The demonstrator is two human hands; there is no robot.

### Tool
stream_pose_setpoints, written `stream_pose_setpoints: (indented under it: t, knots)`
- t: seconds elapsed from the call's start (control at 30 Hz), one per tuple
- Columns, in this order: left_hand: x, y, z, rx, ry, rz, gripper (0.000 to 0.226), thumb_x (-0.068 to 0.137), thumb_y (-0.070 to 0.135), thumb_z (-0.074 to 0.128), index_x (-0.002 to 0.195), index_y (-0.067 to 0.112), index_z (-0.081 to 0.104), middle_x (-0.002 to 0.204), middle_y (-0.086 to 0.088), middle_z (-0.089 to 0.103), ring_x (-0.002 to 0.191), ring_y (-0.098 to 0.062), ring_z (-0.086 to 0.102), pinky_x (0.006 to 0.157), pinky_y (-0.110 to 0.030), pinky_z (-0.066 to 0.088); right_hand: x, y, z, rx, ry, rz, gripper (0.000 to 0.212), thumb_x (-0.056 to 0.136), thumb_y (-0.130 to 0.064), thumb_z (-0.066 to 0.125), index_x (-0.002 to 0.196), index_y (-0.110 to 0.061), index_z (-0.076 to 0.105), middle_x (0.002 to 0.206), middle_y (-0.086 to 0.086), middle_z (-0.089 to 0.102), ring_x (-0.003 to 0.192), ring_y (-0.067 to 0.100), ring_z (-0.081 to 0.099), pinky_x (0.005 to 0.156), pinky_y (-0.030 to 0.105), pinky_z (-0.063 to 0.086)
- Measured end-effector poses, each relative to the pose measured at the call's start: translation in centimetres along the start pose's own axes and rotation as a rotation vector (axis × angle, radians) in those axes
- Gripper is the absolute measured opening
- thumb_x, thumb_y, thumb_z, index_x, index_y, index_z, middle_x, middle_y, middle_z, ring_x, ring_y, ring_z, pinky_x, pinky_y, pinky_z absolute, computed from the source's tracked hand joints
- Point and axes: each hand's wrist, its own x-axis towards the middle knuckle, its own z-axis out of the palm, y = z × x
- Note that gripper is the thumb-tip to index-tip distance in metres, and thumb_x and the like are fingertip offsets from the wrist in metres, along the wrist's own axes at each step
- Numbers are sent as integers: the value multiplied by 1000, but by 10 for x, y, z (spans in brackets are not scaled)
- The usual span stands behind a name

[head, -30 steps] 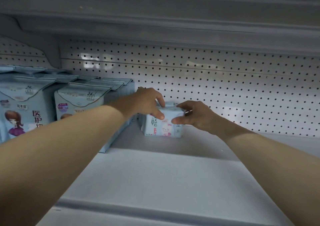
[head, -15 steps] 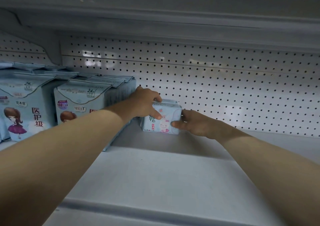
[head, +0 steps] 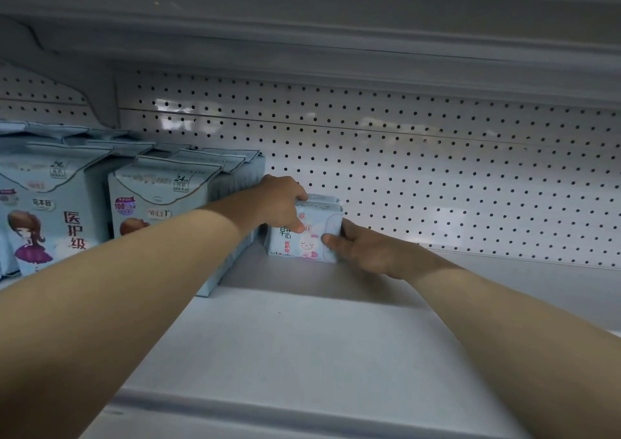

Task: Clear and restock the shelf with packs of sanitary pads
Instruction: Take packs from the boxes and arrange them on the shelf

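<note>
A small light-blue pack of pads [head: 314, 237] with a pink rabbit print stands upright at the back of the shelf [head: 302, 338], close to the pegboard. More small packs seem to stand behind it, mostly hidden. My left hand [head: 280, 205] grips the pack's top left corner, thumb across its front. On the pack's right side, my right hand [head: 361, 249] holds it with the thumb on the front face. Taller blue packs [head: 164, 200] stand in rows directly to the left.
A white pegboard wall [head: 437, 176] closes the back of the shelf. The shelf above [head: 336, 35] hangs low overhead. More tall packs with a cartoon girl [head: 43, 210] fill the far left. A raised lip [head: 302, 411] runs along the shelf's front edge.
Both hands have pushed the small pack back toward the pegboard, and my right hand has slid lower along its right side.
</note>
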Motion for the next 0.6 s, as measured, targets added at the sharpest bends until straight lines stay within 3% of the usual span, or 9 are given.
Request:
stream_pose_setpoints:
  t: [0.07,0.13,0.23,0.3,0.37,0.6]
  knots:
    - [-2,0,-1,32,-1,4,74,87,30,76,150,17,41,149,-5,45,135,-28,43,108,-32,36,0,-1,1,23,1,-10,35,108,-22,42,142,-29,33,123,-20,53,113,-7,52,81,-2,40]
    - [-4,1,-1,38,3,-2,73,87,29,76,151,17,41,149,-5,46,133,-27,45,107,-31,37,0,-2,3,26,14,-9,35,107,-22,45,142,-26,37,120,-17,54,110,-1,52,73,-4,40]
    - [-6,0,-1,38,5,-5,74,88,28,75,151,16,39,148,-5,46,132,-26,47,105,-31,37,3,-2,6,-26,84,10,31,105,-30,50,136,-25,45,126,-14,56,116,7,53,88,6,43]
    - [-6,0,-1,33,3,-10,74,89,26,75,152,15,38,148,-5,47,131,-26,48,103,-30,39,6,0,8,-62,133,42,42,102,-39,54,140,-21,48,134,-10,58,124,13,54,107,28,42]
    - [-5,0,-1,24,-3,-11,75,89,24,75,153,15,36,148,-6,46,130,-26,49,102,-30,40,6,-1,10,-81,156,59,50,99,-46,57,142,-23,49,137,-7,60,126,17,55,112,41,40]
    - [-3,-3,1,36,-6,4,71,90,22,73,151,12,38,146,-7,47,129,-26,49,99,-30,41,8,-6,14,-105,218,100,48,97,-48,60,138,-23,54,132,-4,63,122,20,57,109,43,43]
